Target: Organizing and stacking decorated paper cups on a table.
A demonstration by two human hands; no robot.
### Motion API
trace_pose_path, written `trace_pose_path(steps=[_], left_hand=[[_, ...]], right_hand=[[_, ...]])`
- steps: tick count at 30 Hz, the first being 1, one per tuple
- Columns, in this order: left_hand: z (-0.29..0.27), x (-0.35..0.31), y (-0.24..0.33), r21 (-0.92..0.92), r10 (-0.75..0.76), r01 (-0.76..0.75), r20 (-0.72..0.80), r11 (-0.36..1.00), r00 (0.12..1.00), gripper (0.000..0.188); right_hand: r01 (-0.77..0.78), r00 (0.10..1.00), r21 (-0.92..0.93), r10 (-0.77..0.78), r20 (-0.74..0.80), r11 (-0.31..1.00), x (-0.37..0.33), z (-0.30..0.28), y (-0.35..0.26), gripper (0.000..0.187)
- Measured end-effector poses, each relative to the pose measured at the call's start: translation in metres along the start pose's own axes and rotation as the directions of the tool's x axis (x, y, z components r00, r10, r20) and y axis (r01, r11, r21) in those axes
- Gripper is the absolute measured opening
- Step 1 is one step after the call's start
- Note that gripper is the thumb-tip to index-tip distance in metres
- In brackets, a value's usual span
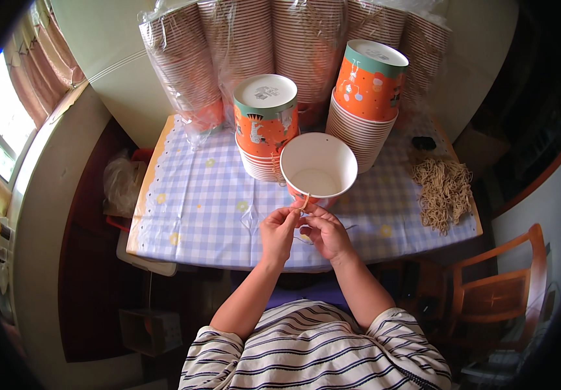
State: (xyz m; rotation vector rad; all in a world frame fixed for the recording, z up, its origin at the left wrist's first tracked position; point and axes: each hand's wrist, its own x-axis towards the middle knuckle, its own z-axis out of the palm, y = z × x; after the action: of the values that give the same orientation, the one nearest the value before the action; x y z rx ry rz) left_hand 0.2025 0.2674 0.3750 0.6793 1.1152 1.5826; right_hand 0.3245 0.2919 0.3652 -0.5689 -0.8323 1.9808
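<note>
An upright paper bucket point(319, 159), white inside and orange outside, stands open at the table's middle, its near rim facing me. A short tan cord point(306, 202) passes at that near rim. My left hand point(278, 235) pinches the cord with thumb and forefinger just below the rim. Close beside it, my right hand point(327, 234) has its fingertips drawn together on the cord too; the exact grip is partly hidden. Behind the bucket, a short stack of upside-down orange buckets point(265, 127) stands to the left and a taller stack point(369, 88) to the right.
Loose tan cords point(444, 194) lie in a tangled pile at the table's right, near a small black object point(424, 143). Tall plastic-wrapped bucket stacks point(238, 39) line the back. A checked cloth point(209, 227) covers the table. A wooden chair point(498, 296) stands at the right.
</note>
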Motion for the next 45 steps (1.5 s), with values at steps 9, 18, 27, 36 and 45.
trace_pose_path(steps=[9, 18, 27, 36, 45], left_hand=[[-0.002, 0.002, -0.002, -0.001, 0.01, -0.01, -0.004, 1.0, 1.0, 0.013], [-0.005, 0.002, -0.005, -0.05, 0.057, -0.057, 0.014, 0.997, 0.998, 0.008], [-0.005, 0.001, 0.001, 0.067, 0.197, -0.204, 0.089, 0.977, 0.976, 0.012], [-0.004, -0.002, 0.008, 0.195, 0.253, -0.269, 0.105, 0.943, 0.962, 0.014], [-0.004, 0.0, 0.008, 0.213, 0.242, -0.256, 0.091, 0.943, 0.966, 0.015]], right_hand=[[0.04, 0.997, -0.16, -0.05, -0.059, 0.986, -0.003, 0.001, 0.002, 0.036], [0.087, 0.99, -0.491, -0.132, -0.058, 0.867, -0.009, 0.002, -0.006, 0.03], [0.53, 0.726, -0.847, -0.538, 0.428, 0.041, -0.003, 0.045, -0.079, 0.01], [0.613, 0.763, -0.77, -0.121, 0.635, -0.175, 0.027, 0.045, -0.092, 0.008], [0.592, 0.794, -0.799, -0.098, 0.6, -0.105, 0.028, 0.038, -0.089, 0.006]])
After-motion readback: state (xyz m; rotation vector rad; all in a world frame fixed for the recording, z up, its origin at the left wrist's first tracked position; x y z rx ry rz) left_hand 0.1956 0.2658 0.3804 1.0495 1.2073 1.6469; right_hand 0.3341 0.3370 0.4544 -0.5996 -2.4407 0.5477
